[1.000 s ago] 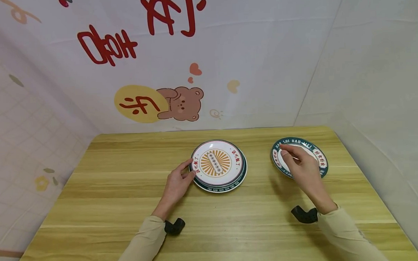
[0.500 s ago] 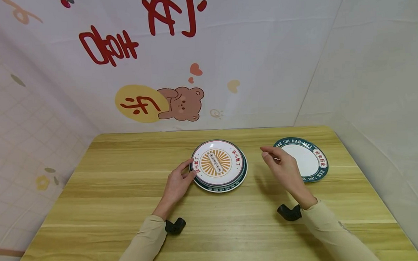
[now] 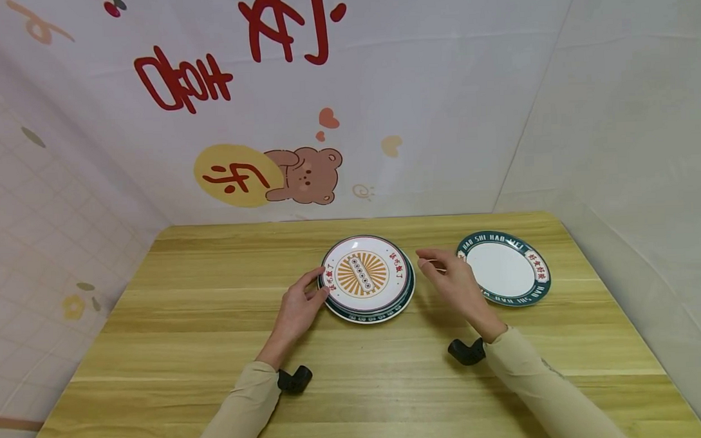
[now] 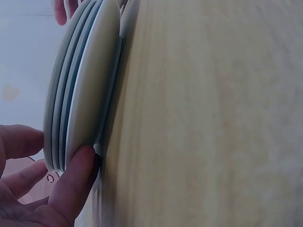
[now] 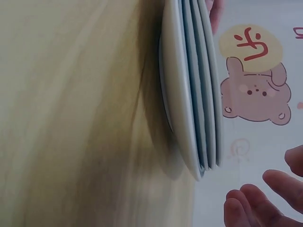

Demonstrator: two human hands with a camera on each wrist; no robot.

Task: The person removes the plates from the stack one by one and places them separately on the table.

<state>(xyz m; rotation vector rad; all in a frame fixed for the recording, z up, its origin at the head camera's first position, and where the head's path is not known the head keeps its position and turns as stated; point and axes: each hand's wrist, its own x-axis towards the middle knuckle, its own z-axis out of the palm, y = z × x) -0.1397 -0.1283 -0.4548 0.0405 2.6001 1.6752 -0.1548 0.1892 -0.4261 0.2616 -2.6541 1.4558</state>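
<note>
A stack of several plates (image 3: 363, 273) sits in the middle of the wooden table; its top plate is white with an orange sunburst and red lettering. My left hand (image 3: 297, 308) holds the stack by its left rim. In the left wrist view the thumb (image 4: 73, 184) lies against the lower plate and the other fingers touch the upper rims. Just right of the stack, my right hand (image 3: 454, 286) hovers with loosely bent fingers and holds nothing. In the right wrist view its fingers (image 5: 255, 208) are apart from the stacked rims (image 5: 206, 104).
An oval green-rimmed plate (image 3: 500, 270) with a white centre lies to the right on the wooden table (image 3: 356, 386). Behind the table's back edge hangs a white printed cloth (image 3: 439, 100) with a bear and red characters.
My right hand has moved left, from above the oval plate to beside the stack, uncovering that plate's white centre. The left hand stays at the stack's rim.
</note>
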